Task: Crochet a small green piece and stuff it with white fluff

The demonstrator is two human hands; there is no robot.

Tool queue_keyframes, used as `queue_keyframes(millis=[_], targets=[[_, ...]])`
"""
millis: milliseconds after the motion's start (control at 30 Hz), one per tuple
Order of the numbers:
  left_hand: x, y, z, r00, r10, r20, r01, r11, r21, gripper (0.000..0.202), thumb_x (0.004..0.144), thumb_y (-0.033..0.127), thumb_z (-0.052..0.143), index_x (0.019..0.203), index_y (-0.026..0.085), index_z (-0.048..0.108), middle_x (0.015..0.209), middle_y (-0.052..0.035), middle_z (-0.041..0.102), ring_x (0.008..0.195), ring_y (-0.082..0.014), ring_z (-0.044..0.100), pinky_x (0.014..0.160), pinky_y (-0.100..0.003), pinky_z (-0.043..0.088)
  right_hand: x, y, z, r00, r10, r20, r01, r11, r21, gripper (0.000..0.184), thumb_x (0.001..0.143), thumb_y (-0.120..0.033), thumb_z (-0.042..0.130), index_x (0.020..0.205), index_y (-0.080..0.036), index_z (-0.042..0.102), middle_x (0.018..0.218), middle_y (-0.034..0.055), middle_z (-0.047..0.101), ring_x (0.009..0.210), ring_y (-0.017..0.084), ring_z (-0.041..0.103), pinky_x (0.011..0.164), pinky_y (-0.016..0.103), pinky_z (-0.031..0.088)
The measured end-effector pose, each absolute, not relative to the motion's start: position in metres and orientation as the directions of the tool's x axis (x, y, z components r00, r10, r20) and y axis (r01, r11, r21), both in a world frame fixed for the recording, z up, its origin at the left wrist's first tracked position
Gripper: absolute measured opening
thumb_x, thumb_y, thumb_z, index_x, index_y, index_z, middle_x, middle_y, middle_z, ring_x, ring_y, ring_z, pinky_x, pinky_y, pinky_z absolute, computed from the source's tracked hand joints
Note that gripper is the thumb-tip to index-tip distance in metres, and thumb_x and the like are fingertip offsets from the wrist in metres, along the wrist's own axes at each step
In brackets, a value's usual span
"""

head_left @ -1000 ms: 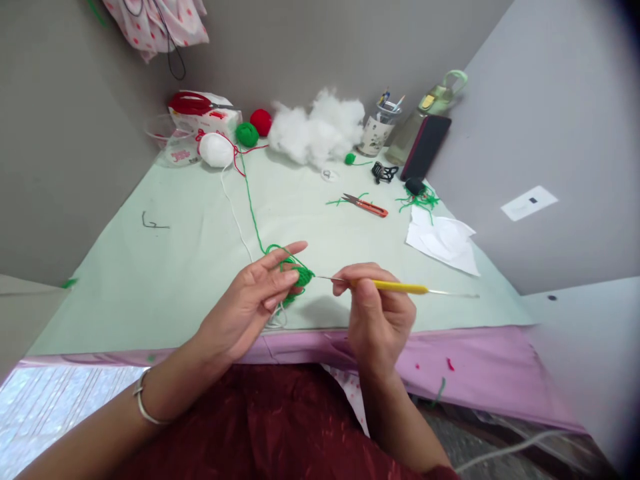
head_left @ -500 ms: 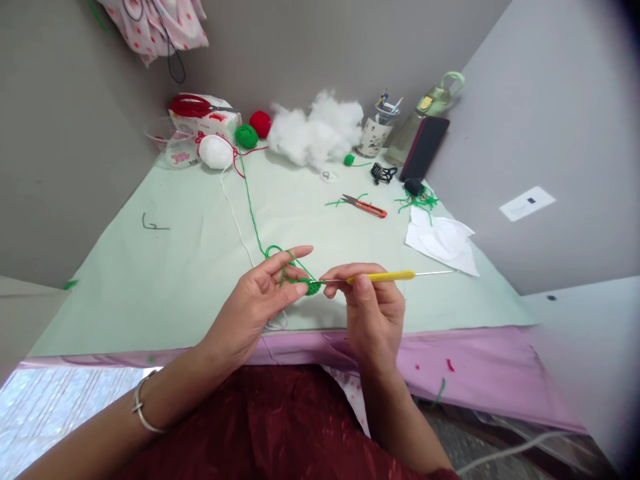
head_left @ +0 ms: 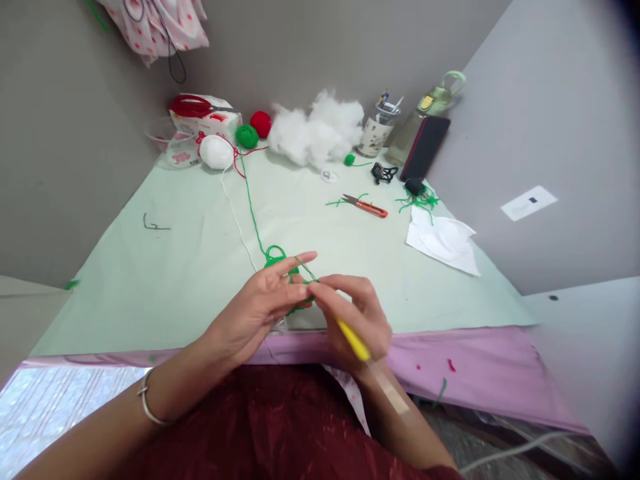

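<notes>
Two bare hands meet at the near edge of a pale green tabletop (head_left: 200,280), a small green crocheted piece (head_left: 309,300) between them; take that as the clock's centre, with twelve o'clock straight away from the person. The left hand (head_left: 257,298) comes in from eight o'clock, its thumb and fingers pinching the piece, its index finger extended, with green yarn (head_left: 253,217) crossing it and loops gathered just beside. The right hand (head_left: 356,315), from about four o'clock, has its thumb and index fingertips pressed together at the piece's right edge and grips a yellow-handled hook (head_left: 354,341) whose handle slants toward between four and five; the far end is blurred and the working tip is hidden. The green strand runs toward eleven, where a green ball (head_left: 247,136) sits beside a red ball (head_left: 261,125); a white ball (head_left: 217,152) lies between ten and eleven. White stuffing (head_left: 316,130) is heaped at twelve. Orange-handled snips (head_left: 369,207) lie just past one o'clock, a dark phone (head_left: 425,148) leans between one and two, and white paper (head_left: 445,243) rests between two and three.
</notes>
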State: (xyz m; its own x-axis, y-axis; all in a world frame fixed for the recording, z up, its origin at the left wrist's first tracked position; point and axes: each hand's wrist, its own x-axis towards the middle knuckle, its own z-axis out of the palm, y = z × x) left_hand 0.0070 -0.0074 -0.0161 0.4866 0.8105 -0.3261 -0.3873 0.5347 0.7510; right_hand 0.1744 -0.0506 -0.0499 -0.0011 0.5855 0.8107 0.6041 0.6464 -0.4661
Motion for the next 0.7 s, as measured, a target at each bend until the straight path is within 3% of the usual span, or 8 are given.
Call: queue_keyframes(millis=[100,200,267,333,433,533,633,700], targets=[[0.002,-0.003,-0.013,0.495,0.81,-0.315,-0.403,0.535,0.743,0.047,0.083,0.024,0.087,0.129,0.02,0.078,0.069,0.0084,0.055,0.049,-0.0022,0.024,0.075,-0.024,0.051,0.175,-0.047,-0.042,0.213,0.731,0.648,0.288,0.587,-0.757,0.021,0.103,-0.018,0.059,0.109,-0.027,0.077,0.087,0.0032,0.074,0.076,0.018,0.07,0.067,0.035,0.061],[0.003,-0.003,-0.012,0.497,0.826,-0.266,-0.383,0.485,0.786,0.048,0.082,0.024,0.088,0.129,0.024,0.078,0.081,0.0046,0.062,0.052,-0.0031,0.029,0.059,-0.02,0.041,0.173,-0.042,-0.037,0.231,0.817,0.527,0.067,0.527,-0.847,0.018,0.104,-0.028,0.06,0.099,-0.025,0.077,0.085,0.0029,0.073,0.07,0.016,0.067,0.062,0.033,0.058],[0.005,-0.005,-0.013,0.479,0.843,-0.246,-0.357,0.443,0.823,0.048,0.081,0.026,0.089,0.128,0.026,0.079,0.087,0.0022,0.065,0.058,-0.0053,0.04,0.055,-0.02,0.035,0.17,-0.041,-0.037,0.206,0.824,0.528,0.086,0.522,-0.848,0.017,0.104,-0.028,0.062,0.099,-0.025,0.078,0.09,0.0035,0.076,0.076,0.017,0.07,0.067,0.033,0.06],[0.008,-0.008,-0.015,0.424,0.88,-0.213,-0.352,0.377,0.857,0.047,0.081,0.026,0.089,0.127,0.027,0.079,0.089,0.0011,0.067,0.068,-0.0085,0.05,0.061,-0.02,0.04,0.168,-0.042,-0.039,0.192,0.795,0.576,0.205,0.541,-0.816,0.017,0.103,-0.022,0.062,0.104,-0.026,0.078,0.093,0.0035,0.078,0.083,0.018,0.072,0.071,0.034,0.061],[0.012,-0.01,-0.018,0.372,0.911,-0.178,-0.408,0.333,0.85,0.047,0.08,0.023,0.091,0.125,0.027,0.08,0.089,0.001,0.07,0.081,-0.0114,0.06,0.075,-0.02,0.047,0.166,-0.048,-0.046,0.104,0.684,0.722,0.495,0.594,-0.634,0.028,0.099,-0.012,0.066,0.119,-0.029,0.077,0.103,0.0052,0.079,0.093,0.02,0.074,0.078,0.036,0.062],[0.011,-0.009,-0.018,0.455,0.849,-0.267,-0.44,0.475,0.762,0.041,0.083,0.024,0.088,0.123,0.024,0.081,0.077,0.0042,0.066,0.06,-0.0054,0.049,0.077,-0.021,0.051,0.169,-0.051,-0.049,0.015,0.588,0.809,0.618,0.631,-0.47,0.037,0.096,-0.009,0.069,0.127,-0.03,0.076,0.112,0.0074,0.078,0.1,0.022,0.074,0.08,0.036,0.062],[0.008,-0.006,-0.015,0.516,0.791,-0.328,-0.438,0.573,0.693,0.031,0.086,0.022,0.085,0.117,0.018,0.083,0.057,0.0111,0.044,0.046,-0.0021,0.024,0.079,-0.023,0.054,0.172,-0.046,-0.046,0.182,0.677,0.713,0.407,0.608,-0.681,0.026,0.102,-0.014,0.061,0.115,-0.028,0.078,0.097,0.0046,0.077,0.084,0.018,0.071,0.072,0.035,0.06],[0.007,-0.005,-0.014,0.483,0.821,-0.305,-0.453,0.532,0.715,0.031,0.085,0.021,0.085,0.116,0.019,0.084,0.06,0.01,0.046,0.048,-0.0022,0.023,0.076,-0.021,0.053,0.173,-0.042,-0.043,0.279,0.767,0.578,0.16,0.556,-0.815,0.021,0.104,-0.019,0.059,0.105,-0.027,0.079,0.086,0.0019,0.073,0.072,0.015,0.067,0.065,0.032,0.057]])
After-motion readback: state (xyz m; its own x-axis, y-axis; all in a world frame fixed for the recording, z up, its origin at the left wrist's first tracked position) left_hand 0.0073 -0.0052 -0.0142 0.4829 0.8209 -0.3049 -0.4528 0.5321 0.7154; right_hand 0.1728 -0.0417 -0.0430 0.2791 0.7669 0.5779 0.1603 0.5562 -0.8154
